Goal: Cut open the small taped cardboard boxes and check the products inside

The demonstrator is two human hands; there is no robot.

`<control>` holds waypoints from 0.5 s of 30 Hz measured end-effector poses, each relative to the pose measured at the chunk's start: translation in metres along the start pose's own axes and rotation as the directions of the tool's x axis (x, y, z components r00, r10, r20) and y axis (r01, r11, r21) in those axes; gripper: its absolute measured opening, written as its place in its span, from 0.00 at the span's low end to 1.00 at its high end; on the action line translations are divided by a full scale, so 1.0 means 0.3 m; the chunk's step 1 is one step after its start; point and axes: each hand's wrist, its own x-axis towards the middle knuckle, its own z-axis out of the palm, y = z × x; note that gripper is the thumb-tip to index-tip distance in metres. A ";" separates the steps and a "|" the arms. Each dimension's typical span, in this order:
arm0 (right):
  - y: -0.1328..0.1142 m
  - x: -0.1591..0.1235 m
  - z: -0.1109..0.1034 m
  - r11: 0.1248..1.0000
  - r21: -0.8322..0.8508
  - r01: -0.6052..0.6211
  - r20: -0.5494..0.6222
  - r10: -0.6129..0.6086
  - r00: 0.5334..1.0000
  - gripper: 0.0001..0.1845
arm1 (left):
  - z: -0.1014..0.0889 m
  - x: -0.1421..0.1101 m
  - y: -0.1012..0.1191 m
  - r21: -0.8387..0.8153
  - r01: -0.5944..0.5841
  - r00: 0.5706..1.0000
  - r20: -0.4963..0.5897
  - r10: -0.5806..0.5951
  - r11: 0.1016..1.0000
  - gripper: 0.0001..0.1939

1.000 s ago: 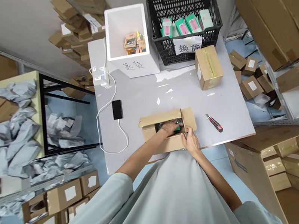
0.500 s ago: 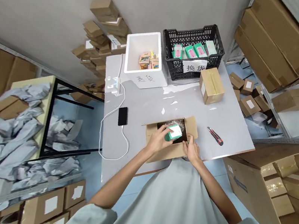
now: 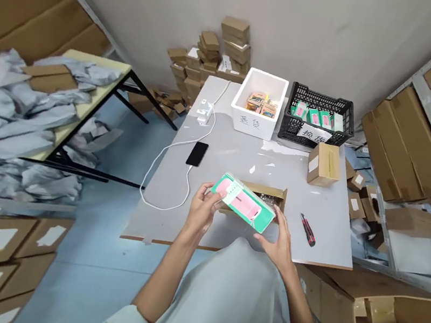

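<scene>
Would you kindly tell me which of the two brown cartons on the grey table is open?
The open carton, partly hidden behind the held green and pink package. The taped carton beside the black crate is closed.

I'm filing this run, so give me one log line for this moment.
left hand: holds pink-green box | right hand: at box's right end | open carton: on table | knife: right of carton

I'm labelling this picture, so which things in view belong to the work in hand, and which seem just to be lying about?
Seemingly in use:
green-and-pink box, gripped in the left hand, right hand at its other end
open cardboard box, partly behind it

Apparently lying about:
phone
red-and-black knife
taped carton
white bin
black crate
</scene>
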 end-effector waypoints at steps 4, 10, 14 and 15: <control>-0.101 0.056 0.007 0.990 0.125 -0.071 -0.013 0.073 0.997 0.48 | -0.045 -0.025 -0.012 -0.020 0.042 0.999 0.026 -0.042 0.999 0.35; -0.198 0.157 0.012 0.950 0.218 -0.224 -0.123 0.254 0.959 0.44 | -0.129 -0.015 -0.012 -0.100 -0.005 0.985 0.171 0.022 0.995 0.34; -0.258 0.205 -0.003 0.937 0.253 -0.241 -0.138 0.282 0.949 0.36 | -0.183 -0.005 -0.014 -0.059 0.064 0.980 0.193 -0.051 0.996 0.33; -0.271 0.211 -0.010 0.940 0.252 -0.232 -0.129 0.270 0.954 0.33 | -0.196 -0.005 -0.012 -0.047 0.075 0.978 0.199 -0.064 0.996 0.34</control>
